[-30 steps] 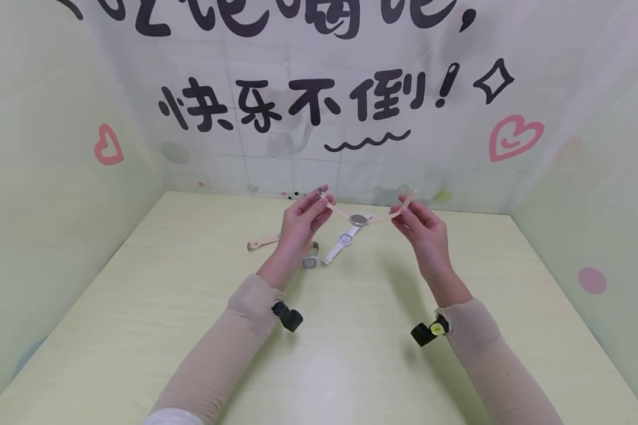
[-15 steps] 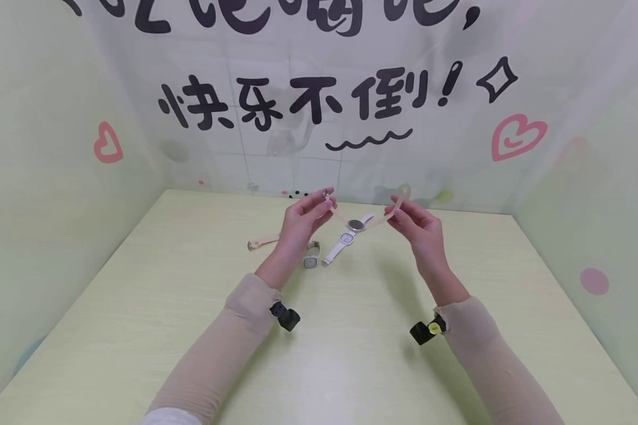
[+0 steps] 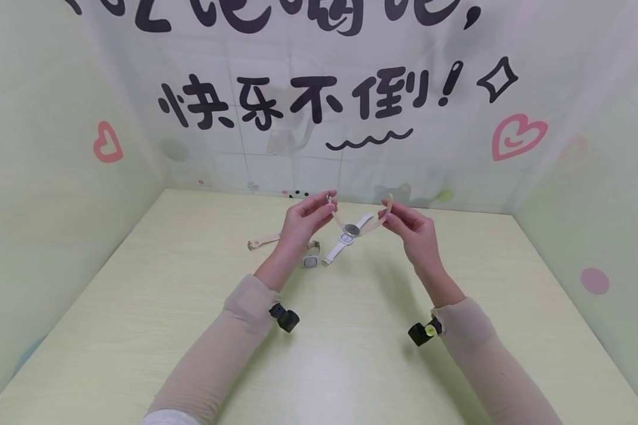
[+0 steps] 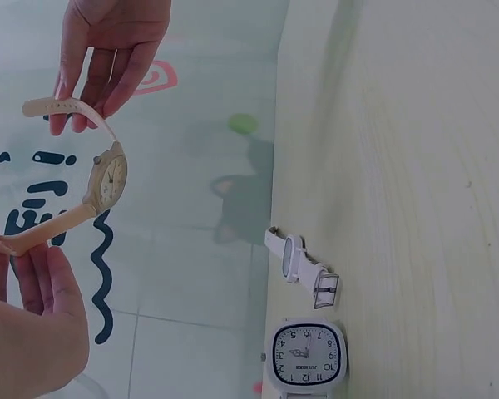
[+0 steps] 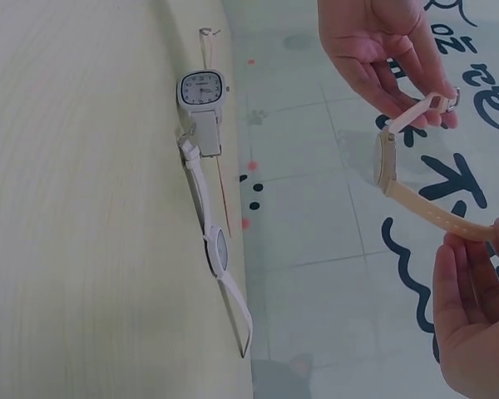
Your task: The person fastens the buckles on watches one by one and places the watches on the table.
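A wristwatch (image 3: 352, 229) with a round case and a pale peach strap hangs between the two hands above the table, its strap sagging in a V. My left hand (image 3: 305, 218) pinches the buckle end of the strap between thumb and fingers. The free end with the holes is pinched by my right hand (image 3: 417, 233). In the left wrist view the dial (image 4: 112, 181) shows; the head view gives the metal back. Below lie a white watch (image 3: 336, 251) stretched out flat and a white square-faced watch (image 4: 306, 356) with its strap looped.
A pale pink watch strap (image 3: 263, 242) lies left of the others, partly hidden behind the left wrist. The light wood table (image 3: 319, 354) meets a printed back curtain (image 3: 319, 168) just behind the hands. Curtains flank both sides.
My right hand has moved left toward my left hand, which has shifted slightly right. The watch case has sunk lower, and its strap bends into a deeper V.
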